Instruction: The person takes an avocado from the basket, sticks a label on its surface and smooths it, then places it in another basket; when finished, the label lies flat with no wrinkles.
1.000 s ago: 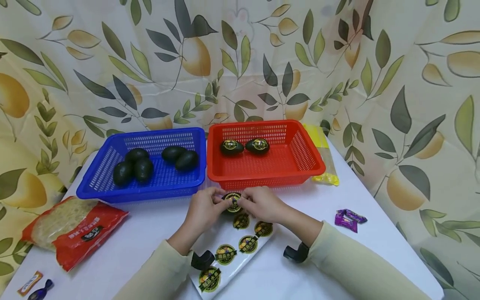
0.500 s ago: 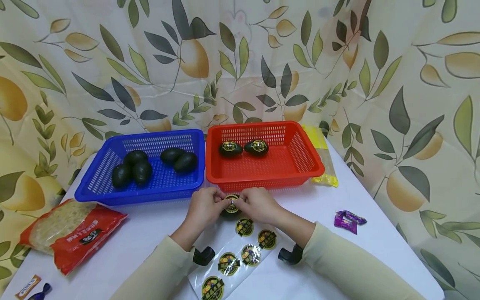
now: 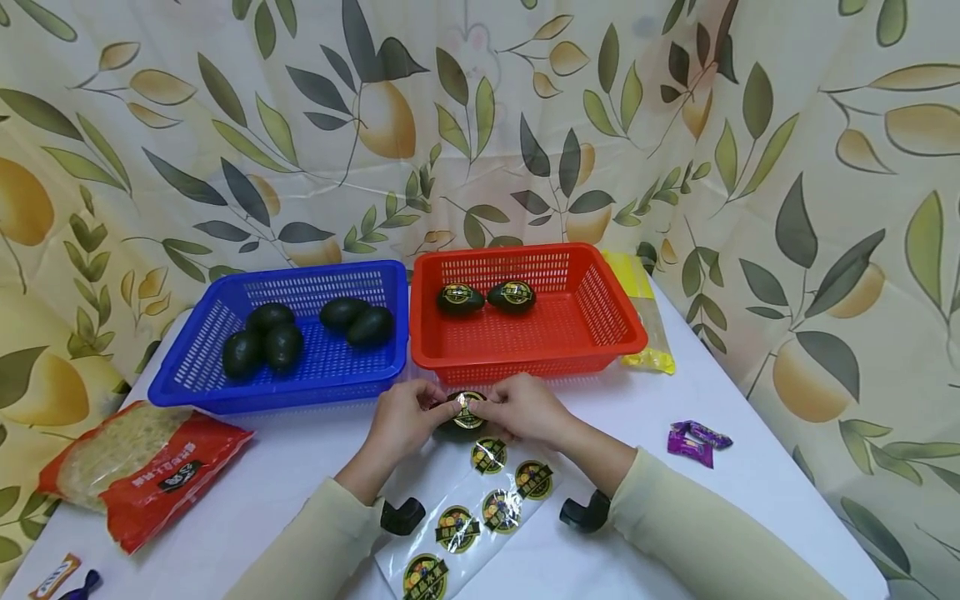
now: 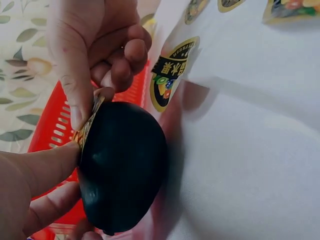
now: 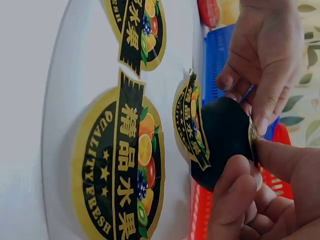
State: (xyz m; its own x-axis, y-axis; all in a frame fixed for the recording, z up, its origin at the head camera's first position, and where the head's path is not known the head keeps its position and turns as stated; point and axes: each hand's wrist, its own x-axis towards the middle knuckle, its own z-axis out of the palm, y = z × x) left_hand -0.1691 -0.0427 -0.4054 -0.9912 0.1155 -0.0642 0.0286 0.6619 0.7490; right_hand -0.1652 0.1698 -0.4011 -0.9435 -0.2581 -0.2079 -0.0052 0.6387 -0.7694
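A dark avocado (image 3: 454, 432) rests between both hands just in front of the red basket, a round black-and-gold sticker (image 3: 468, 409) on its top. My left hand (image 3: 405, 418) holds the avocado from the left, its thumb on the sticker. From the other side my right hand (image 3: 531, 410) grips it, thumb also pressing the sticker. In the left wrist view one sticker edge shows along the avocado's side (image 4: 127, 165). Below the hands lies a clear-white sticker sheet (image 3: 450, 490) bearing several similar stickers.
Several plain avocados lie in the blue basket (image 3: 277, 399). The red basket (image 3: 528, 362) holds two stickered avocados. A red food bag (image 3: 157, 475) lies left, a yellow packet (image 3: 652, 333) behind right. Purple candies (image 3: 692, 450) lie right; an orange-white wrapper (image 3: 55, 577) lies front left.
Both thumbs have shifted slightly over the sticker, and more of the avocado's dark skin shows. The sticker sheet has settled a little lower and to the right.
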